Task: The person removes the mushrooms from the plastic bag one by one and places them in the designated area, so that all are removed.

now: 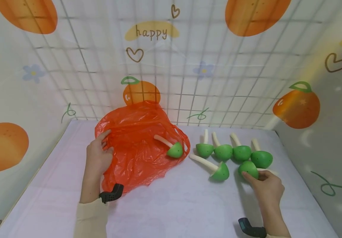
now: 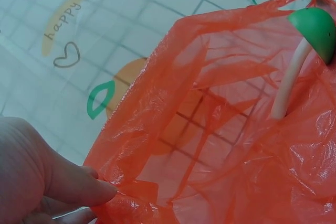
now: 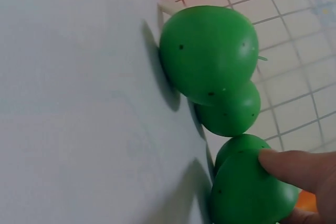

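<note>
A red plastic bag (image 1: 129, 165) stands partly opened on the left, its far side raised against the patterned backdrop. My left hand (image 1: 98, 155) pinches the bag's left edge between thumb and fingers. A toy mushroom (image 1: 175, 150) with a green cap and pale stem lies at the bag's right side, near a handle loop. On the right, my right hand (image 1: 268, 186) holds another green-capped mushroom (image 1: 249, 169) by its cap; the stem points right, partly behind the fingers. In the right wrist view, the thumb presses on the held cap (image 3: 249, 192).
Several more green mushrooms (image 1: 241, 153) stand in a row behind the right hand, caps toward me. One mushroom (image 1: 221, 172) lies on its side left of that hand, stem toward the bag. Fruit-printed sheeting (image 1: 233, 66) over a wire grid closes the back and sides.
</note>
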`<state>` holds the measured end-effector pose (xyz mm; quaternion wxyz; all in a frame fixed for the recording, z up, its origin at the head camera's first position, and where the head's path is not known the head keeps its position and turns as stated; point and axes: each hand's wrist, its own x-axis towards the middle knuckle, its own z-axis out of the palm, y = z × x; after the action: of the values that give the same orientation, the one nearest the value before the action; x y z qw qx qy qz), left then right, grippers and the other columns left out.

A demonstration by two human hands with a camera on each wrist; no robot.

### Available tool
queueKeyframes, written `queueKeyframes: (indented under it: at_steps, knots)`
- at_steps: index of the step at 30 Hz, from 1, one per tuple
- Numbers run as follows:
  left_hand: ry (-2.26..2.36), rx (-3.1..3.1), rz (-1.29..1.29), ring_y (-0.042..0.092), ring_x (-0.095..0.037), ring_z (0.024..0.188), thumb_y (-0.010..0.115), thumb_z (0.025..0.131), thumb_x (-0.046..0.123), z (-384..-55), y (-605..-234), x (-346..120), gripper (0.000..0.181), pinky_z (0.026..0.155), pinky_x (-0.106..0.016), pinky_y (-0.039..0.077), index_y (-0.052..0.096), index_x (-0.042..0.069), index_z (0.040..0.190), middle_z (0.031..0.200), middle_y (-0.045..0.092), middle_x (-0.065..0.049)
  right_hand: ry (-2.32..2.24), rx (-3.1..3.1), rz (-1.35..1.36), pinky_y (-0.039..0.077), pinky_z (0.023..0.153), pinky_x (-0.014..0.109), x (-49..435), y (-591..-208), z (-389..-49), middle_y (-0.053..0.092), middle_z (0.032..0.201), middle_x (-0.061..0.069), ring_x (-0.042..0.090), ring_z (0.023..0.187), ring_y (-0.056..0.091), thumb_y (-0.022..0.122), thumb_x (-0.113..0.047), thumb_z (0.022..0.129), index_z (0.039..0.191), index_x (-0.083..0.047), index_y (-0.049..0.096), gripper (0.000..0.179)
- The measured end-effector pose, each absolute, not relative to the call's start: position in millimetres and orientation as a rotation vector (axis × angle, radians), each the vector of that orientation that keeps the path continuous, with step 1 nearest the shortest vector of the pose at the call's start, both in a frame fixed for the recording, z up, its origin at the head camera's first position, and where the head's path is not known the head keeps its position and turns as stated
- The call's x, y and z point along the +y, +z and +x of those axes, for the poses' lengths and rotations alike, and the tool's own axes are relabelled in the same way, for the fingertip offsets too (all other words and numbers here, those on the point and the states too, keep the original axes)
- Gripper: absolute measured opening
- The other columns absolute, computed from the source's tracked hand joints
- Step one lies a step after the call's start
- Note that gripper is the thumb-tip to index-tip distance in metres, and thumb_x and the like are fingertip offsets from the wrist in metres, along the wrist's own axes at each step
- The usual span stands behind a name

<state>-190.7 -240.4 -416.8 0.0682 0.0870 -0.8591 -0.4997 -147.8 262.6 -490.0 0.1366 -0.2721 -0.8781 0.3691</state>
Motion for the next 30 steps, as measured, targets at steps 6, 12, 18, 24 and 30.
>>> queueKeyframes:
  at_steps: [6,12,18,24,30]
  knots:
    - [-1.509,-2.587,0.257,0.051,-0.042,0.139,0.057,0.101,-0.005,-192,-416,-239,0.066,0.108,-0.056,0.049,0.041,0.014,0.163,0.157,0.047,-0.021,1.07,-2.524,-0.776,0.039,0.089,0.05,263,-493,-149,0.069,0.114,0.03,0.04,0.108,0.058,0.087,-0.027,0.086,0.12,0.008,0.068,0.052]
    - [-1.534,-2.601,0.261,0.05,-0.042,0.14,0.057,0.102,-0.005,-193,-414,-238,0.068,0.109,-0.057,0.048,0.039,0.016,0.164,0.16,0.045,-0.02,1.077,-2.519,-0.78,0.04,0.097,0.058,262,-491,-147,0.069,0.118,0.032,0.044,0.111,0.059,0.085,-0.026,0.088,0.124,0.009,0.066,0.053]
    - [-1.538,-2.602,0.259,0.049,-0.042,0.141,0.057,0.102,-0.005,-192,-413,-239,0.068,0.109,-0.056,0.048,0.039,0.016,0.164,0.16,0.044,-0.02,1.059,-2.54,-0.751,0.038,0.099,0.059,262,-488,-143,0.07,0.12,0.031,0.045,0.114,0.059,0.085,-0.027,0.089,0.124,0.008,0.065,0.054]
    - [-1.537,-2.601,0.256,0.05,-0.042,0.14,0.058,0.102,-0.004,-192,-415,-239,0.068,0.108,-0.056,0.049,0.039,0.016,0.164,0.159,0.045,-0.02,1.03,-2.499,-0.713,0.037,0.105,0.057,262,-479,-138,0.071,0.12,0.029,0.045,0.115,0.062,0.084,-0.028,0.09,0.125,0.006,0.066,0.052]
    - [-1.538,-2.599,0.267,0.051,-0.042,0.138,0.058,0.102,-0.005,-191,-414,-239,0.068,0.107,-0.057,0.05,0.039,0.016,0.164,0.158,0.046,-0.021,1.003,-2.474,-0.72,0.045,0.102,0.056,253,-464,-141,0.066,0.131,0.031,0.047,0.119,0.063,0.082,-0.026,0.091,0.135,0.008,0.06,0.06]
